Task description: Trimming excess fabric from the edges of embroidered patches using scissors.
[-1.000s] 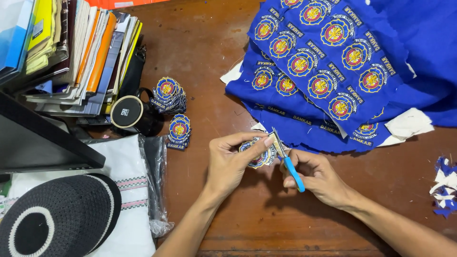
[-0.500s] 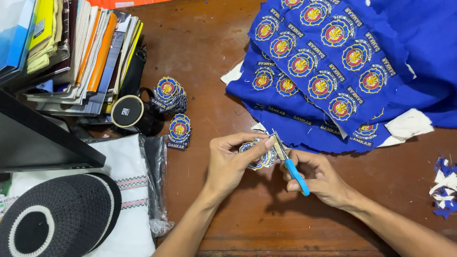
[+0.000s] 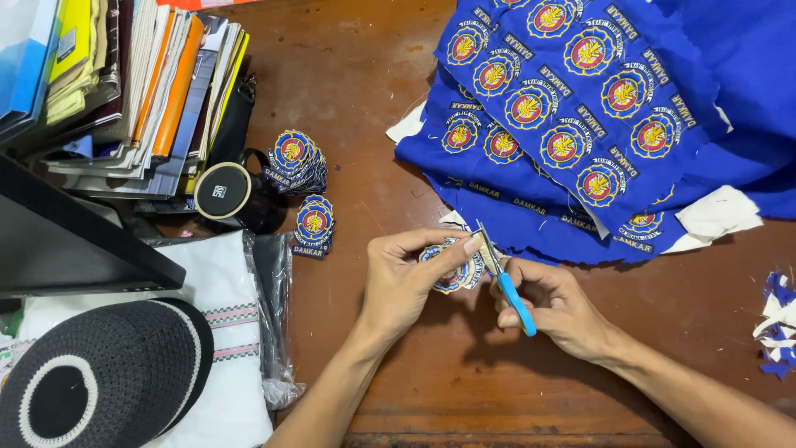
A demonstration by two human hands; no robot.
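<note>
**Blue-handled snips at the edge of an embroidered patch**

Blue plastic handles mark the small metal thread snips point(image 3: 506, 282), which the right hand point(image 3: 557, 309) holds closed around them, blades pointing up and away at the rim of a round blue-and-gold embroidered patch point(image 3: 452, 267). The left hand point(image 3: 406, 278) pinches that patch between thumb and fingertips, just above the brown wooden table point(image 3: 514, 390) and near its front edge. Against the pictures from a second ago almost nothing has shifted: both hands sit in the same spot and the snips have tilted only slightly, so the trimming around the patch's border seems to be in mid-cut rather than finished.

Close behind the blades lies the large blue cloth sheet of uncut patches point(image 3: 572, 124), its edge nearly touching the work. Two small stacks of cut patches point(image 3: 303, 191) stand to the left beside a black mug point(image 3: 228, 195). Blue-and-white fabric scraps point(image 3: 778, 328) lie at the far right. Bare wood in front of and between the hands leaves room to turn the patch.
</note>
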